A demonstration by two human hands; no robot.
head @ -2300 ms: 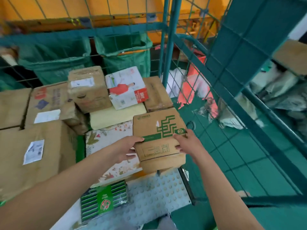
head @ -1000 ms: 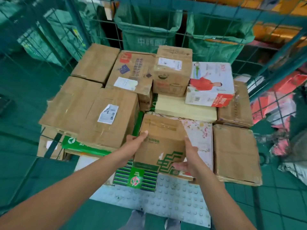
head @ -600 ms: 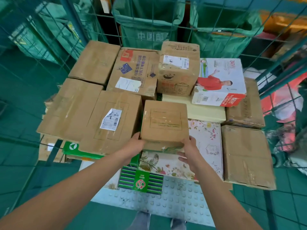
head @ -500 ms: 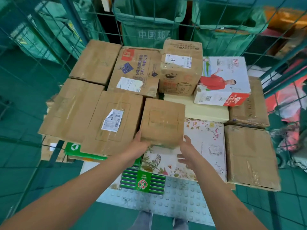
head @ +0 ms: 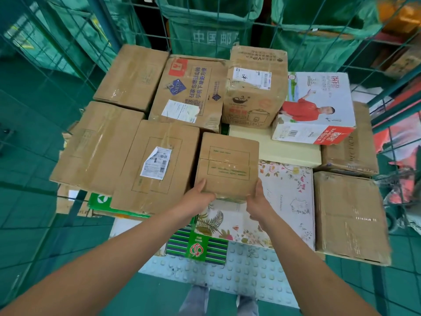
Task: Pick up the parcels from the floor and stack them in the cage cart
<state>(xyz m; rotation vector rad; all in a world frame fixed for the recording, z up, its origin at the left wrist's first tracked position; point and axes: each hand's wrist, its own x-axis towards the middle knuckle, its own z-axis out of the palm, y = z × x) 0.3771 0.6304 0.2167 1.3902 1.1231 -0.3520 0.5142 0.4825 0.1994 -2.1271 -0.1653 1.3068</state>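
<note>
A small brown parcel [head: 227,165] with green printed lines lies flat on a floral box [head: 287,197] inside the green wire cage cart [head: 75,197]. My left hand [head: 198,199] holds its near left corner, thumb on the top face. At the near right corner, my right hand [head: 259,201] holds the parcel with the thumb up along the side. The fingers of both hands are hidden under the near edge. The parcel sits tight against a large labelled brown box [head: 157,165] on its left.
Several stacked parcels fill the cart: a rice-cooker box [head: 255,87], a red-and-white printed box [head: 319,110], a brown box [head: 348,215] at right, a green striped box [head: 198,247] at front. The studded cart floor [head: 246,270] shows near my feet. Green mail bags [head: 205,26] hang behind.
I carried the small parcel from the cart's right side to its middle, turned it plain face up, and laid it on the floral box against the labelled box. Both hands stayed on it.
</note>
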